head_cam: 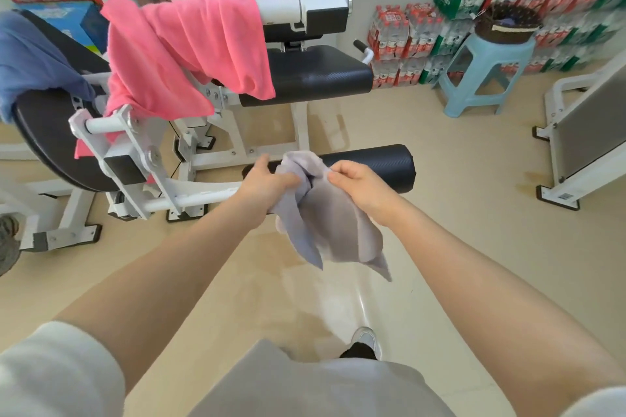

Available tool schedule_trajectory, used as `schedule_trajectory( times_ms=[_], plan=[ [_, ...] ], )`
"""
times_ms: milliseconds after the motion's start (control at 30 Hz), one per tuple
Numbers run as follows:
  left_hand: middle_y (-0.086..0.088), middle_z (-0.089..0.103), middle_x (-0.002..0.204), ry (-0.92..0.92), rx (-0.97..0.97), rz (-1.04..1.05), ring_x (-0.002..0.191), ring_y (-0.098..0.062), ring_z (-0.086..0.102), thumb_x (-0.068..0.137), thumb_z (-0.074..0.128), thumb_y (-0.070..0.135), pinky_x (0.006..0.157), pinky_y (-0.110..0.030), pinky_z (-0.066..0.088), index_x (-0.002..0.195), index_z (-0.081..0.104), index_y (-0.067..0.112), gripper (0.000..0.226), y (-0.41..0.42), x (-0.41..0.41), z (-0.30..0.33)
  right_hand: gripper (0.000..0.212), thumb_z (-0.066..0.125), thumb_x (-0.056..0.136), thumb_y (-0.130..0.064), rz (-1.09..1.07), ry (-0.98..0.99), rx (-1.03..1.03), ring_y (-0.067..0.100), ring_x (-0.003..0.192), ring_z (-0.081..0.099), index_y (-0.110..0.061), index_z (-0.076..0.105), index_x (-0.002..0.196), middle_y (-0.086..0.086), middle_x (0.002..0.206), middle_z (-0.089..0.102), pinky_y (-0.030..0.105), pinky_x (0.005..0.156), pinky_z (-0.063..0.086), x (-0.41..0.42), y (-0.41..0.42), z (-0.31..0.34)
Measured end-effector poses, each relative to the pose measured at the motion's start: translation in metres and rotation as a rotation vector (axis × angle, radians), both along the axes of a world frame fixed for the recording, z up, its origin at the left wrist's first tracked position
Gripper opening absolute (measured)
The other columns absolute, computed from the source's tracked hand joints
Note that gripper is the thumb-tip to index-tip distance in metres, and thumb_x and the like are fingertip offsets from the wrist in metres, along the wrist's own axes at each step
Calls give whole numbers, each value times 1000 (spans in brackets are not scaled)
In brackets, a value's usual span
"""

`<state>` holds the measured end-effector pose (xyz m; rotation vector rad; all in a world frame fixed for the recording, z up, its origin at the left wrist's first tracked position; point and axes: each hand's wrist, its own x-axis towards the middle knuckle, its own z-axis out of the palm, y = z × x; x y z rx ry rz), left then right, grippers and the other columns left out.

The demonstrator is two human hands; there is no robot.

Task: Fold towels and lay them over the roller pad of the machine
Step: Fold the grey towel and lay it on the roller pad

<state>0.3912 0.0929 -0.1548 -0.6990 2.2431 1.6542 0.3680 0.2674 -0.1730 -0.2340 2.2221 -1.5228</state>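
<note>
Hands meet at the bunched top of a soft grey terry towel (325, 213), and the grip looks chosen to find its edges: the left hand (267, 179) has its fingers curled round a gathered fold, while the right hand (355, 184) pinches the cloth just beside it, so the rest hangs loose below both hands in crumpled points, not yet folded as far as I can judge. Directly beyond the hands, and partly hidden by them and the towel, lies the black cylindrical roller pad (379, 166) of the white steel-framed exercise machine (135, 159); holding the towel in front of it keeps the laying move short once a fold is made. Up and to the left of the left hand a bright pink towel (183, 51) lies draped unfolded over an upper bar of the machine, and further left a blue cloth (30, 54) hangs over a black padded seat. Beyond the right hand, well apart, a pale blue plastic stool (487, 71) stands near stacked packs of bottled water (403, 41). The machine's white lever arm juts close to the left hand and could snag the hanging cloth.
</note>
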Motion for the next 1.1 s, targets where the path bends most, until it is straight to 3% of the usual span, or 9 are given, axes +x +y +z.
schedule_trajectory(
  times_ms=[67,200,333,600,700,833,900,1000,1100],
  plan=[
    [-5,53,128,141,-44,-304,117,-19,51,78,66,14,89,-27,39,142,35,26,71,1,9,2,21,50,94,-16,113,-27,-33,10,70,47,-7,61,79,4,74,52,23,70,37,7,-10,14],
    [-13,66,111,113,-61,-656,100,-19,61,78,67,23,90,-35,46,102,65,14,26,-1,16,4,20,57,90,-8,178,-24,-54,0,70,60,-16,66,74,-3,75,66,15,74,48,15,-21,31],
    [-10,68,95,54,-2,-572,89,-16,59,76,66,38,80,-33,42,91,70,17,26,-7,16,-1,14,61,88,-15,89,-23,-58,1,73,60,-18,66,76,-4,77,67,14,75,48,20,-15,30],
    [-2,65,77,-98,586,1,74,-14,62,87,56,23,65,-26,49,83,63,12,13,-25,8,-7,26,48,96,-12,-80,-86,-68,12,62,43,-16,53,71,-3,67,49,22,69,41,34,13,11],
    [0,66,70,-118,556,-61,60,-8,64,88,53,22,51,-16,48,83,62,10,16,-25,6,-4,28,41,99,-19,-83,-67,-40,13,69,47,-16,47,72,-2,73,49,23,70,42,30,6,16],
    [5,62,52,-83,437,-150,45,-5,58,89,49,19,42,-11,41,74,60,15,19,-15,2,3,9,59,89,-27,-51,13,21,6,84,53,-24,52,94,-9,95,57,19,77,44,21,0,17],
    [2,61,57,-63,396,-182,50,-9,57,84,53,20,48,-16,42,72,61,16,15,-11,-2,5,24,65,85,-25,48,77,157,7,94,53,-23,56,108,-9,105,59,22,83,45,17,3,15],
    [-4,64,73,-50,369,-223,70,-17,61,74,60,24,64,-27,46,85,63,13,16,-7,-8,9,8,62,87,-21,16,91,220,11,79,55,-13,64,87,-2,85,64,33,75,46,12,8,15],
    [-7,67,87,-11,304,-203,82,-21,63,85,59,21,77,-34,51,93,65,14,12,-3,-15,5,11,60,88,-17,-101,91,175,11,64,46,-15,59,78,0,70,54,25,61,35,3,20,17]
  ],
)
